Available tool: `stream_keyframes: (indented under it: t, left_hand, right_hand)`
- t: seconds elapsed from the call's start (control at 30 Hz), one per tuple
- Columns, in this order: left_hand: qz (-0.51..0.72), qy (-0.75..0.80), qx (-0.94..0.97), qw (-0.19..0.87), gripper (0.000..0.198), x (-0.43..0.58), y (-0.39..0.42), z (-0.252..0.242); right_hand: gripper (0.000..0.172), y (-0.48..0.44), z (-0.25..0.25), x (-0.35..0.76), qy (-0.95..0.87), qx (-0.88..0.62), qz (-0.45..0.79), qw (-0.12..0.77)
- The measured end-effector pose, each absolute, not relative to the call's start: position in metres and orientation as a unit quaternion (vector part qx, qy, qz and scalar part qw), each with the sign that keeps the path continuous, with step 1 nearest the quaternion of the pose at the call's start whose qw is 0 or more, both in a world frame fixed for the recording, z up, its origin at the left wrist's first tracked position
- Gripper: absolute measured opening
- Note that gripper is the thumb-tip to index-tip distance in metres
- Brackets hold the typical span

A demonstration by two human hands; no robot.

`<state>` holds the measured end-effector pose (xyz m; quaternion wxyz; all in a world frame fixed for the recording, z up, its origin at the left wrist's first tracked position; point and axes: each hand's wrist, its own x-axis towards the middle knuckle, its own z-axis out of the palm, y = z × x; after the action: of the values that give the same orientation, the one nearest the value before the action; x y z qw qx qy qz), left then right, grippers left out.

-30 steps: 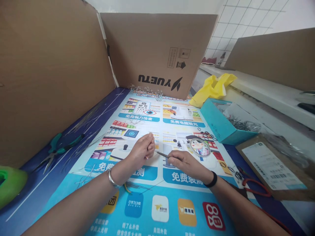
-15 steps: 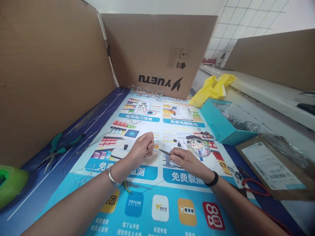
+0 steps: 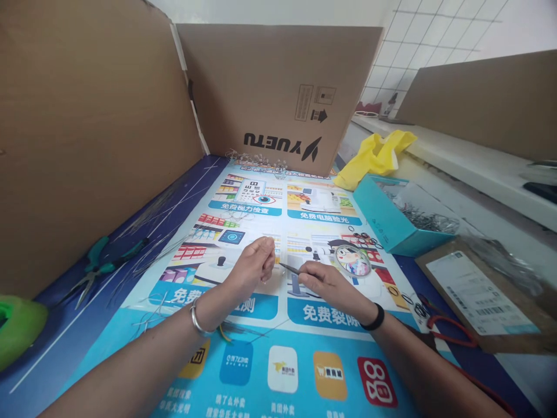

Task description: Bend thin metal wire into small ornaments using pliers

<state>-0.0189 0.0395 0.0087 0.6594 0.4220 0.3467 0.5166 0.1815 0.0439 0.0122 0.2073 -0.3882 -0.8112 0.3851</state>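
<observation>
Head view: from my remote post I see two bare hands held apart above a blue-and-white printed poster [image 3: 343,342]. The right hand [image 3: 324,280] is closed around a slender, dark, pointed tool [image 3: 292,269], its tip just beside the left hand [image 3: 256,262], whose fingers curl inward; I cannot tell what they grip. Near the right hand lies a round, clear, thin-rimmed disc [image 3: 353,259]; beyond stands an open turquoise box [image 3: 398,235].

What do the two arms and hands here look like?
They are human, without gloves and with no sleeves in view. The left hand has a shiny silver bangle at its wrist; the right hand has a black wristband.
</observation>
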Motion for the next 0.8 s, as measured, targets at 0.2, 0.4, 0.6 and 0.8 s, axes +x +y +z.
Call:
stream_keyframes:
  t: [0.2, 0.4, 0.6, 0.8]
  left_hand:
    - [0.555, 0.361, 0.396, 0.636, 0.038, -0.0192, 0.0418, 0.0098]
    - [0.564, 0.356, 0.385, 0.637, 0.038, -0.0189, 0.0422, 0.0087]
    - [0.572, 0.349, 0.389, 0.632, 0.039, -0.0200, 0.0422, 0.0081]
    - [0.557, 0.364, 0.407, 0.626, 0.040, -0.0176, 0.0409, 0.0097]
  right_hand:
    - [0.041, 0.0435, 0.0153, 0.1839, -0.780, -0.409, 0.425, 0.208]
    - [0.038, 0.0411, 0.0179, 0.1813, -0.798, -0.396, 0.404, 0.207]
    - [0.039, 0.0410, 0.0182, 0.1795, -0.807, -0.402, 0.381, 0.203]
    - [0.039, 0.0413, 0.0152, 0.1788, -0.827, -0.391, 0.352, 0.198]
